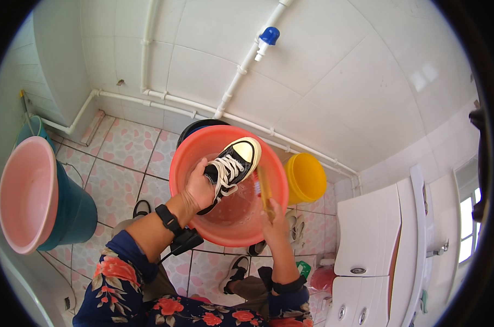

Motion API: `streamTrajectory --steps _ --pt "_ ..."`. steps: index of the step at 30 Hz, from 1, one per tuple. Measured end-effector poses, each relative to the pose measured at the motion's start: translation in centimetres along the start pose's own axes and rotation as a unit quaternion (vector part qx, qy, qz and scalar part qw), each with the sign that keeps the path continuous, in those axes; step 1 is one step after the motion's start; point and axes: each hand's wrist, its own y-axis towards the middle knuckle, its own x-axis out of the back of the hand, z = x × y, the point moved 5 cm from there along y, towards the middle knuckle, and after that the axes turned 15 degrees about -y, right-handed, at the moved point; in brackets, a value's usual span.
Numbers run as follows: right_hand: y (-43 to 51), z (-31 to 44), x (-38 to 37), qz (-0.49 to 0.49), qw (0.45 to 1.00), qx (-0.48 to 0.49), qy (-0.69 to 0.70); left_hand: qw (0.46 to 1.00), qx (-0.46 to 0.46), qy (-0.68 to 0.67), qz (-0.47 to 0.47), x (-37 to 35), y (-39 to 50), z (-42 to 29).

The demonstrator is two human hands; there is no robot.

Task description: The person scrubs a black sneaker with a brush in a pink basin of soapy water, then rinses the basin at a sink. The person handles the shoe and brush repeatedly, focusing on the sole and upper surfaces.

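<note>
My left hand (200, 184) grips a black canvas sneaker (233, 169) with white laces and a cream rubber toe cap, held over a coral-red plastic basin (183, 169). The toe points up and to the right. In my right hand (274, 220) is a scrubbing brush (264, 186) with a yellowish handle, blurred in the picture. Its bristle side faces the shoe's sole edge; whether the two touch I cannot tell. Shallow, slightly foamy water (239, 206) lies in the basin below the shoe.
A yellow bucket (307, 178) stands right of the basin, with light-coloured shoes (297, 227) near it. At left, a pink basin (28, 194) rests on a teal bucket (75, 208). White pipes (177, 99) and a blue-capped tap (269, 36) line the wall. A white cabinet (365, 229) is at right.
</note>
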Motion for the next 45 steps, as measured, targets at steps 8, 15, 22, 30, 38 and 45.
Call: streamTrajectory --steps 8,15,22,30,38,45 --pt "-1.5 5.3 0.5 -0.041 0.979 0.067 -0.189 0.987 0.006 0.151 -0.053 3.3 0.6 2.0" --pt "2.9 6.2 4.1 -0.145 0.976 0.042 -0.159 0.974 0.016 0.216 -0.065 4.1 0.3 3.0" --pt "-0.2 7.5 2.6 -0.170 0.963 0.168 -0.126 0.973 -0.007 0.217 -0.077 3.6 0.0 3.2" --pt "4.3 1.3 3.9 -0.162 0.980 0.018 0.112 0.977 -0.013 0.207 -0.051 2.1 -1.1 3.1" --pt "6.2 0.8 0.8 -0.104 0.885 0.018 0.454 0.969 0.025 0.245 0.018 1.2 -1.7 3.0" --pt "5.6 1.5 0.5 -0.116 0.838 0.055 0.529 0.997 0.070 -0.016 0.040 -1.3 -2.0 2.5"
